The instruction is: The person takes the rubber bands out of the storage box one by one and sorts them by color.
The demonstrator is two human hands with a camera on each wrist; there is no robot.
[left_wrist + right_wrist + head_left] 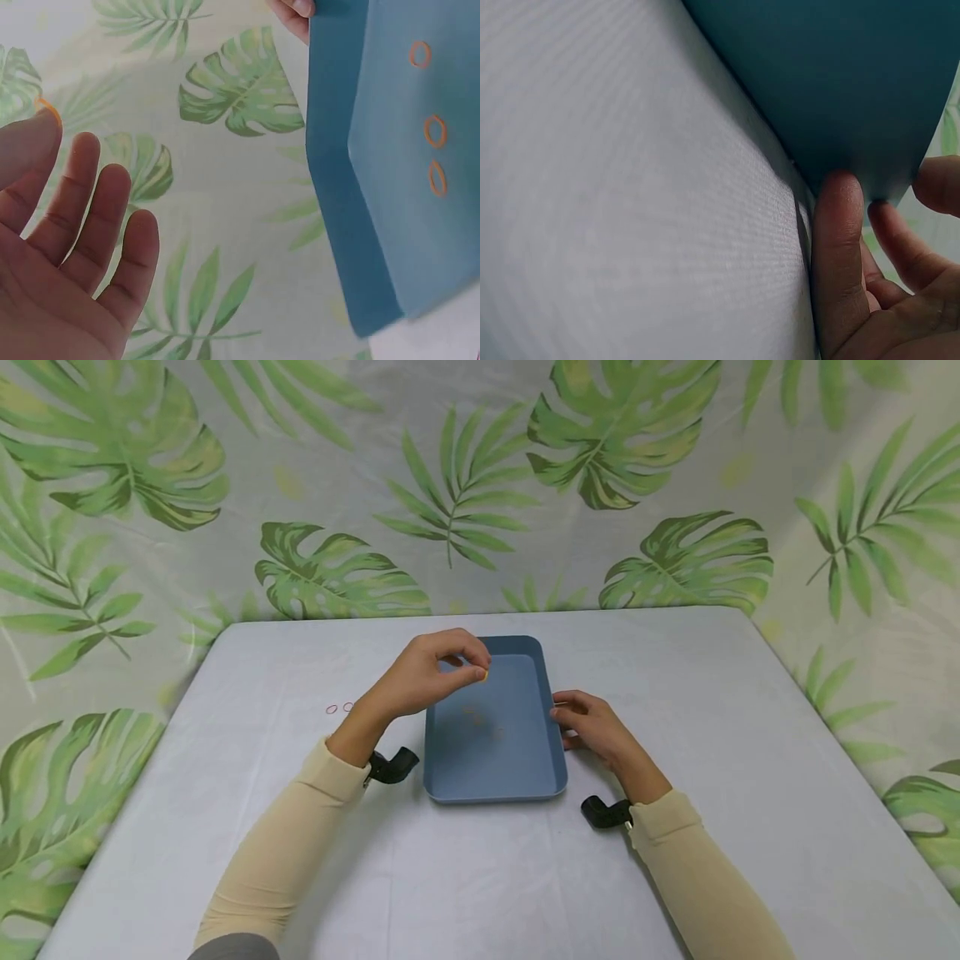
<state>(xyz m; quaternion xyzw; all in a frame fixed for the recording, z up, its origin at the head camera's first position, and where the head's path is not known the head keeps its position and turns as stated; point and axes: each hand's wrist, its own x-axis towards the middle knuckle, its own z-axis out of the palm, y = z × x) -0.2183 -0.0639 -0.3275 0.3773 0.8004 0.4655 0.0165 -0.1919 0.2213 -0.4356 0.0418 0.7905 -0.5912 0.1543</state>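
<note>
My left hand (431, 672) is raised over the upper left part of a blue tray (517, 768), pinching a small orange rubber band (52, 111) between thumb and index finger. The other fingers are spread, as the left wrist view shows. On the tray floor lie three orange rubber bands, one (430, 55) apart from a close pair (427, 132). Against the tray's right side, my right hand (596, 722) touches the outer wall and rim with its fingertips. In the right wrist view one finger (840, 225) lies low along the wall, close to the tablecloth.
Two small red loops (332, 713) lie on the white tablecloth (465, 877), left of the tray and near my left wrist. A leaf-patterned curtain (480, 485) hangs behind the table. Black wrist cameras (393, 768) jut out from both wrists.
</note>
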